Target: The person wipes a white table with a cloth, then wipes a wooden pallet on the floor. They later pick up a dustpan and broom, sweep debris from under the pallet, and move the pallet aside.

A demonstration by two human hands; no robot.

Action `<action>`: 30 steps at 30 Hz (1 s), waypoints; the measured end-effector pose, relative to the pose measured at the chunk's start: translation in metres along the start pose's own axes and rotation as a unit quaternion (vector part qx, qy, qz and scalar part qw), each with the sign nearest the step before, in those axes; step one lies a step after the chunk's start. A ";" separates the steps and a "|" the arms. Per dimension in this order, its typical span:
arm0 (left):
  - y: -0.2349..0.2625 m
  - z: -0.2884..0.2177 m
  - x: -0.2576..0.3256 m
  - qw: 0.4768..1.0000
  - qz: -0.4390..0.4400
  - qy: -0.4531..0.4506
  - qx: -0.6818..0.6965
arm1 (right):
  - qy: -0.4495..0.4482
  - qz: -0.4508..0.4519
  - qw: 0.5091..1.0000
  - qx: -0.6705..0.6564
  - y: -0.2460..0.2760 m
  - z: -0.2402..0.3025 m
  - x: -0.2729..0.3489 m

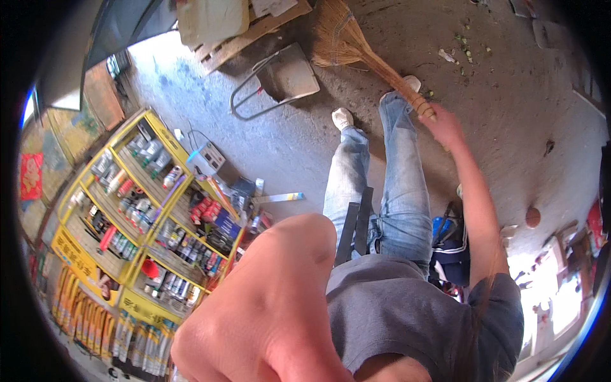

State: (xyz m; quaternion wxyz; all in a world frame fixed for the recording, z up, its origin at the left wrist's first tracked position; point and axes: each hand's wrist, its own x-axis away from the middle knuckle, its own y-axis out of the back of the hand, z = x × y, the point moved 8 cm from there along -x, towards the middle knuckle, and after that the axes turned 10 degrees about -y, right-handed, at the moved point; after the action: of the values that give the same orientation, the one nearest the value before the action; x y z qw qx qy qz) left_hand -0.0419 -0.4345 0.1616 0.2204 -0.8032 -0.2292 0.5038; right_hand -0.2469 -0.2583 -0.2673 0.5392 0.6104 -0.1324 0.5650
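Gripping the broom [356, 51] handle, the right hand [443, 125] reaches forward; its long axis runs up-left toward the dustpan [286, 76]. Left hand [267, 318] (fisted, seemingly empty) hangs nearer the camera.

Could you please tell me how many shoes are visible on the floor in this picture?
2. One white shoe is on the concrete beside the dustpan; the other is farther right, partly hidden behind the broom held in the right hand.
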 end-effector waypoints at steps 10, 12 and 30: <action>0.009 -0.174 0.096 0.942 -0.056 -0.318 -0.094 | 0.023 -0.022 0.988 0.150 0.046 0.113 -0.033; 0.007 -0.200 0.109 0.942 -0.077 -0.308 -0.109 | 0.048 0.002 0.987 0.156 0.053 0.135 -0.029; 0.109 -0.194 0.383 0.748 -0.370 0.214 -0.508 | -0.110 0.094 0.987 0.066 0.062 -0.017 0.067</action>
State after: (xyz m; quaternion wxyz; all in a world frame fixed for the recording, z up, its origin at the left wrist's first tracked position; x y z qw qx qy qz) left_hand 0.2986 -0.3188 -0.0968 -0.0080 -0.7358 -0.6771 0.0070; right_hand -0.2823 -0.2380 -0.1840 0.4245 0.6875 -0.2102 0.5504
